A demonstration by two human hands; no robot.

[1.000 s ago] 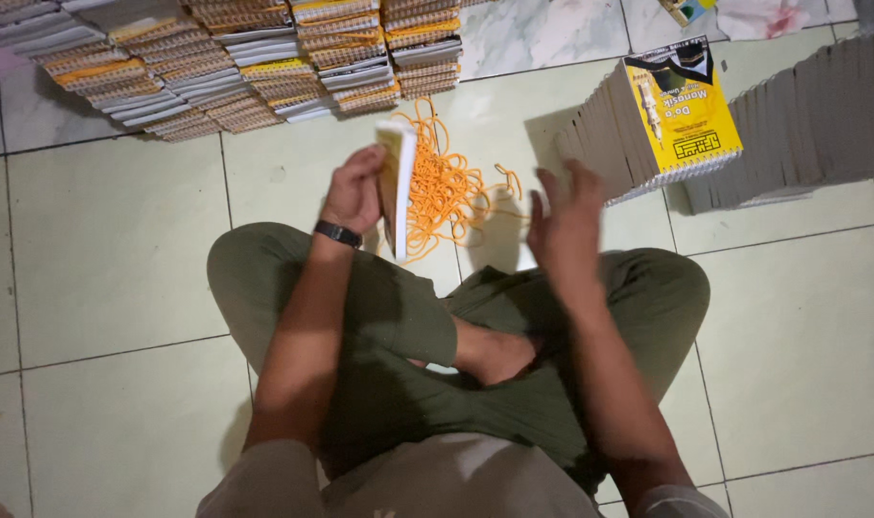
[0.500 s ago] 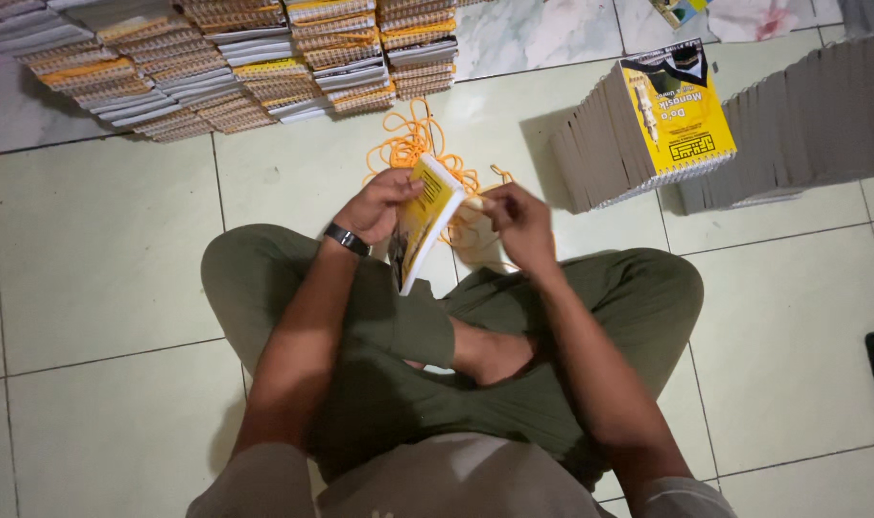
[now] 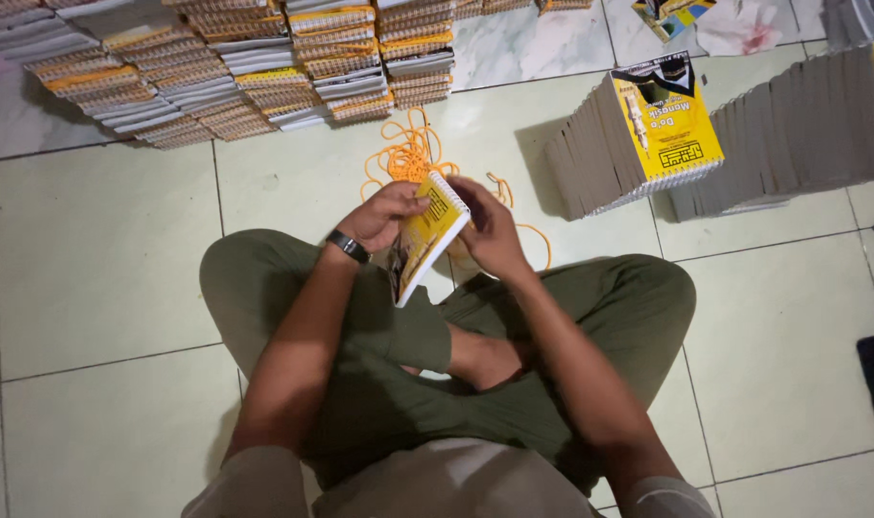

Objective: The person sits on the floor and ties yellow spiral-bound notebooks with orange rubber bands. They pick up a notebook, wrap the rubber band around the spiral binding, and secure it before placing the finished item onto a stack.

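I sit cross-legged on the tiled floor (image 3: 101, 278), holding a small yellow spiral-bound booklet (image 3: 427, 235) above my knees, tilted so that its bound edge points toward 1 o'clock and its cover faces up and to the right, where I can look along the binding. My left hand (image 3: 389, 213) takes the booklet from the 10 o'clock side, its fingers clamped on the upper edge and cover; this steadies the block of pages. My right hand (image 3: 490, 230) meets the same bound end from the 2 o'clock side, its fingers curled in on the spine; whether they pinch the coil itself I cannot tell, for the hand hides that corner. Just beyond the booklet, at 12 o'clock on the floor, lies a loose tangle of orange cords (image 3: 408, 153), near enough to reach without shifting my seat. At 2 o'clock a leaning stack of yellow-covered booklets (image 3: 638, 134) rests against itself, covers up, with a longer grey row of booklets (image 3: 792, 125) to its right. From 10 to 12 o'clock, fanned piles of bound booklets (image 3: 216, 67) overlap like shingles, which keeps their thick spiral edges from stacking on one another. A black wristwatch (image 3: 348, 247) sits on my left wrist.
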